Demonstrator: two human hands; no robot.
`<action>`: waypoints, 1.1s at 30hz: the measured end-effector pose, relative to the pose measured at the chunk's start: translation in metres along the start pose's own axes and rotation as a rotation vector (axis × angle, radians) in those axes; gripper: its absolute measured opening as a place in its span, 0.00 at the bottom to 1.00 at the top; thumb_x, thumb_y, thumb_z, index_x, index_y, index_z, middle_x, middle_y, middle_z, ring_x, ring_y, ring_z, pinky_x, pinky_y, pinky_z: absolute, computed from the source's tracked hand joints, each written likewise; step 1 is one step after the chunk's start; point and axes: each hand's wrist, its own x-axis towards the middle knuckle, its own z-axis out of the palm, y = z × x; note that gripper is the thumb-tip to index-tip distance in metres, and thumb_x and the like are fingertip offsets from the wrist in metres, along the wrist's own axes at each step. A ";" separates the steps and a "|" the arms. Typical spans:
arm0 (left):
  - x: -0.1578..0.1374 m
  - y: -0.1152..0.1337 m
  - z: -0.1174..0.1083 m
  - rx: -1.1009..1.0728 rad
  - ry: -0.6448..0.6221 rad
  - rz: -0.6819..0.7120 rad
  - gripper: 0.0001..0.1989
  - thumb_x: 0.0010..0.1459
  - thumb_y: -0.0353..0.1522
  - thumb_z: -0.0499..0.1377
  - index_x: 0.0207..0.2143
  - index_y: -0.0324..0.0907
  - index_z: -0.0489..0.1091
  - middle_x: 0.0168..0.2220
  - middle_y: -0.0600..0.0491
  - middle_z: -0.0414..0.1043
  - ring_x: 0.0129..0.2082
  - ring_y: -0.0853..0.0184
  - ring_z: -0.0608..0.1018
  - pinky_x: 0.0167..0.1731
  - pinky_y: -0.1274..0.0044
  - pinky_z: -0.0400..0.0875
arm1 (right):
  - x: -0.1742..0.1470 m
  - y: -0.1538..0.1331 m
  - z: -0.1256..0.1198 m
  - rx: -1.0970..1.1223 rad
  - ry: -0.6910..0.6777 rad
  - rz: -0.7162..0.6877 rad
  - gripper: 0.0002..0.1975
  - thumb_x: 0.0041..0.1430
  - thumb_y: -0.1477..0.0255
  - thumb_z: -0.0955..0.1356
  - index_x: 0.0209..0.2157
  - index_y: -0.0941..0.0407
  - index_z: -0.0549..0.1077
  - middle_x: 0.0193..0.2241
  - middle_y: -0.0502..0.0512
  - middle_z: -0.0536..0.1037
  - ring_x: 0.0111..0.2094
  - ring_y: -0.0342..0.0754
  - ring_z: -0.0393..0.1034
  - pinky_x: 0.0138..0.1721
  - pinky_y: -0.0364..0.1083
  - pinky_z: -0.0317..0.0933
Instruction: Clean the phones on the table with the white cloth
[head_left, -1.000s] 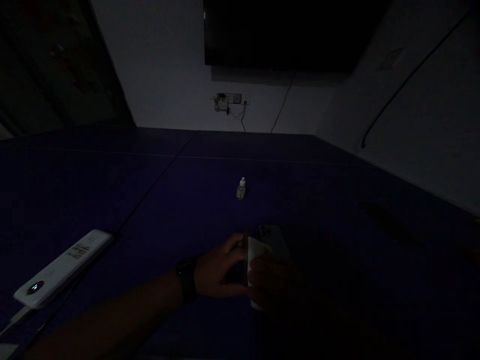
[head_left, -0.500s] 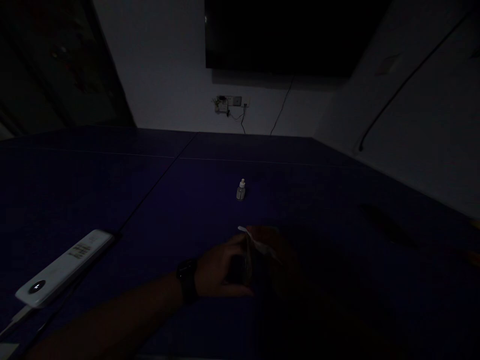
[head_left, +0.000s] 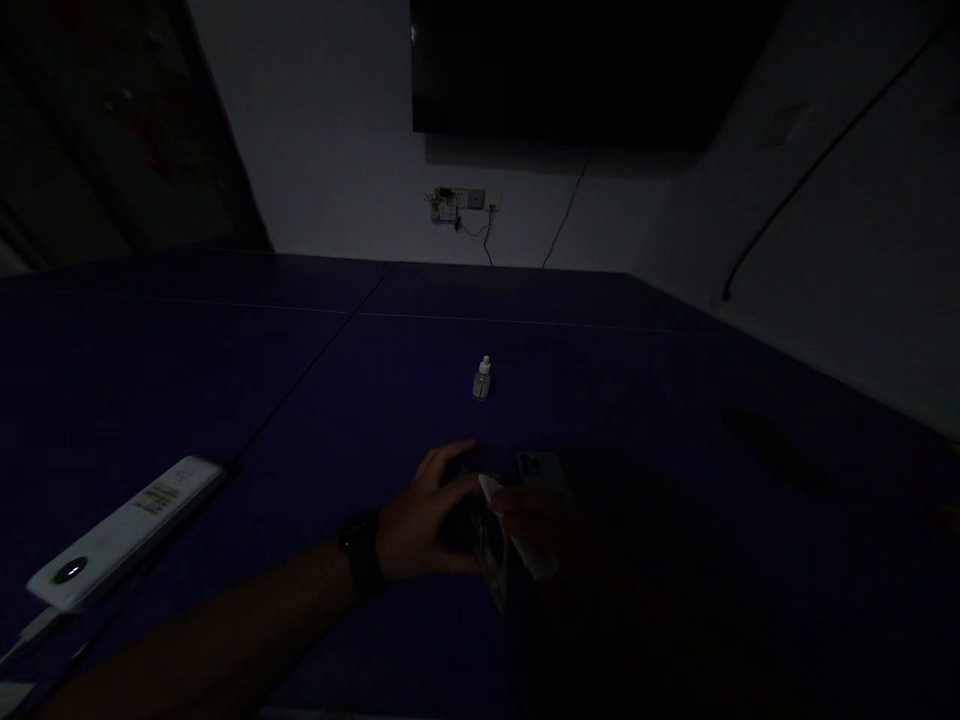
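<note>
My left hand (head_left: 424,525), with a dark watch on its wrist, grips a thin see-through piece (head_left: 491,555) that looks like a clear phone case, tilted up on edge. A white wipe (head_left: 536,557) is pinched in my right hand (head_left: 544,515), close against the case; deep shadow hides most of that hand. Just beyond the right hand lies a phone (head_left: 547,470) with its camera corner showing, partly covered by the hand. Farther forward a small clear bottle (head_left: 481,384) with a white cap stands upright on the dark blue table (head_left: 390,400).
To the left lies a long white power bank-like device (head_left: 127,530) with a cable at its near end. A dark flat object (head_left: 772,450) rests at the right, too dim to name. Wall sockets (head_left: 465,200) and a large screen (head_left: 585,70) are beyond the table.
My left hand has shifted slightly left, its index finger now stretched forward. The case has tilted and come nearer, and the phone behind my right hand has come into sight.
</note>
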 end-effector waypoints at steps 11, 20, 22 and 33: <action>-0.008 -0.001 0.006 -0.075 -0.046 -0.135 0.54 0.43 0.32 0.75 0.67 0.52 0.49 0.69 0.41 0.40 0.69 0.40 0.55 0.61 0.53 0.65 | 0.008 -0.002 -0.005 -0.200 -0.269 -0.210 0.17 0.71 0.74 0.57 0.58 0.61 0.65 0.51 0.67 0.78 0.60 0.51 0.67 0.57 0.52 0.68; -0.010 -0.008 0.005 -0.099 -0.075 -0.082 0.65 0.26 0.57 0.76 0.65 0.49 0.53 0.72 0.36 0.33 0.69 0.30 0.48 0.60 0.43 0.60 | 0.006 0.003 -0.007 -0.162 -0.315 -0.197 0.15 0.71 0.72 0.60 0.55 0.58 0.66 0.47 0.64 0.80 0.55 0.49 0.73 0.54 0.48 0.70; -0.011 -0.010 0.008 -0.111 -0.036 -0.059 0.68 0.27 0.58 0.75 0.67 0.48 0.49 0.72 0.35 0.35 0.69 0.31 0.49 0.61 0.43 0.59 | 0.006 0.003 -0.010 -0.170 -0.325 -0.218 0.14 0.71 0.70 0.60 0.55 0.58 0.67 0.47 0.64 0.80 0.55 0.49 0.73 0.55 0.48 0.70; -0.014 -0.020 0.016 -0.105 -0.056 0.003 0.85 0.29 0.58 0.75 0.69 0.45 0.14 0.72 0.31 0.34 0.69 0.31 0.49 0.63 0.43 0.56 | 0.007 0.016 -0.007 -0.178 -0.385 -0.193 0.18 0.70 0.73 0.59 0.58 0.60 0.67 0.52 0.63 0.78 0.61 0.49 0.66 0.61 0.52 0.65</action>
